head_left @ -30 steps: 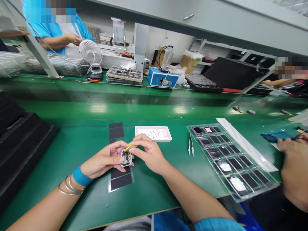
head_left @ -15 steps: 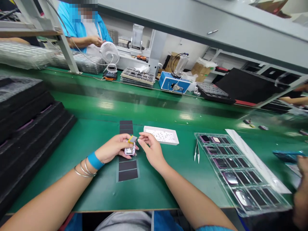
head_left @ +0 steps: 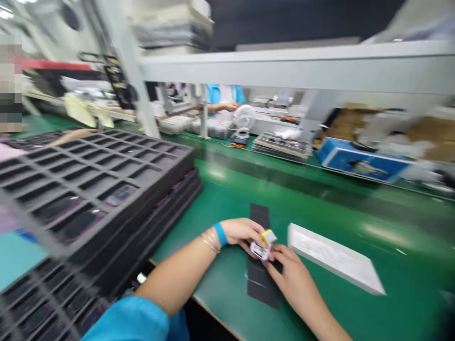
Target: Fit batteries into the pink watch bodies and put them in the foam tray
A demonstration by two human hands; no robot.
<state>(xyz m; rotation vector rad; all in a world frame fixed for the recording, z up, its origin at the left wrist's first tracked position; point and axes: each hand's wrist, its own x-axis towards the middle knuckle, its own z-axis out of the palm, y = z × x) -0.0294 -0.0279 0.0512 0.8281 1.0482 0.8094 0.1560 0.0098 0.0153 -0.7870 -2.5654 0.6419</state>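
Head view, swung leftward since the earlier frame: a foam tray (head_left: 149, 182) at near left now shows its pockets. On the near side, the left hand (head_left: 245, 232) grasps the small device (head_left: 260, 252) above black strips (head_left: 262, 288) on the green surface (head_left: 220, 291). The right hand (head_left: 291, 270), apart half a second ago, now has its fingers at the device's right edge; whether they grip, I cannot tell. Right of them lies a white tray (head_left: 337, 265).

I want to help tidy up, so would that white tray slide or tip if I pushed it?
The white tray would probably slide rather than tip: it's low and lies flat on the shiny green tabletop. Its straight sides make rolling unlikely. Being shallow, it may be light.
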